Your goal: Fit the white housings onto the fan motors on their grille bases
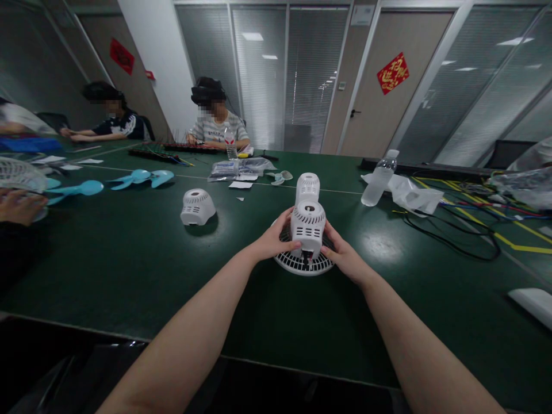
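Between my two hands is a white vented fan motor housing (307, 223), upright, with a round hole on top and slots in its front. My left hand (278, 237) grips its left side, thumb at the lower front. On the other side my right hand (342, 253) is closed against it, thumb near the lower right edge. A white round fan grille (302, 267) lies flat underneath; dark parts show at the housing's bottom opening. Right behind stands a similar white housing (307, 183), partly hidden. Another housing (197, 207) sits apart on the green table to the left.
Light blue fan blades (144, 177) and a grey fan blade (280, 177) lie farther back. A water bottle (380, 179), white plastic bag (416, 194) and black cables (466, 233) are at right. Co-workers sit across the table; another person's hand (19, 206) is at far left.
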The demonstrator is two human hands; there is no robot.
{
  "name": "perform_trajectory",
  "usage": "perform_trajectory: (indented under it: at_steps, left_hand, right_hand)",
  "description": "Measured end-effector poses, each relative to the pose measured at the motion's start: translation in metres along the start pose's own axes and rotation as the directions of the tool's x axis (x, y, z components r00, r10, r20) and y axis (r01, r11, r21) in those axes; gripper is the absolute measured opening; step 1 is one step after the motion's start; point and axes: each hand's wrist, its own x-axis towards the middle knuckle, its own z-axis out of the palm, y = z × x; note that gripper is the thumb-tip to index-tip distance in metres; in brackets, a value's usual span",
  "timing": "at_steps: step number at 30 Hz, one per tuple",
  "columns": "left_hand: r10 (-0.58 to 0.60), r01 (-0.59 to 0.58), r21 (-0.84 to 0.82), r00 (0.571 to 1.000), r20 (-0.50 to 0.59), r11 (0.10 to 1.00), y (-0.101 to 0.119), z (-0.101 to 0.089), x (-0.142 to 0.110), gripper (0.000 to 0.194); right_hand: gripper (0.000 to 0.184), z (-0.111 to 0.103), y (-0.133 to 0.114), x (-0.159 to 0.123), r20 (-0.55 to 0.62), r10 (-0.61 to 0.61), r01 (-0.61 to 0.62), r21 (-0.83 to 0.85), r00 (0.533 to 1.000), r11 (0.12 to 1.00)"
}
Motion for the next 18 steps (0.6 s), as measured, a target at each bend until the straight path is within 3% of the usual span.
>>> perform_trajectory:
  at_steps: [11,18]
  left_hand:
    - [0.051,-0.051,0.037,0.999,-0.01,0.998,-0.007,0.0002,0.0012,0.102]
    - [0.066,-0.067,0.039,0.998,0.015,0.997,-0.004,0.0007,0.0012,0.105]
  right_hand:
    - [0.077,0.0047,0.0075,0.0008,-0.059,-0.109,0.088,-0.283,0.992,0.955]
    - [0.079,0.0052,0.0098,0.0,-0.066,-0.084,0.069,-0.213,0.994,0.975]
